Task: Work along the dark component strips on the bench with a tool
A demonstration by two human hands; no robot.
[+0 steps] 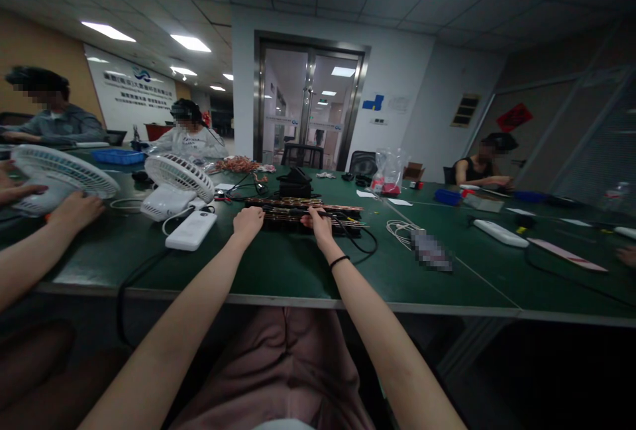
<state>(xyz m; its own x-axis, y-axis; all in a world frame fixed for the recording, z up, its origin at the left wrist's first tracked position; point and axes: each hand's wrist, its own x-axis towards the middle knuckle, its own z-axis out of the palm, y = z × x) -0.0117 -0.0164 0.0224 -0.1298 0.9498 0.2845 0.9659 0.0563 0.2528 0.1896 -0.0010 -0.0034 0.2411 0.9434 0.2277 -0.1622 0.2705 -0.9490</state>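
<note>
On the green table in front of me lies a row of long, thin copper-coloured rods on a low black rack. My left hand is closed at the rack's left end; what its fingers hold is hidden. Farther right, my right hand has its fingers curled in over the front rods, closed around something dark and thin that I cannot make out. A black cable loops on the table just right of that hand. Behind the rods stands a black box-like stand.
Left of me are a white fan, a white power bank and a co-worker's hand by another fan. Copper wire scraps lie behind. To the right are a blurred phone-like object and a white device.
</note>
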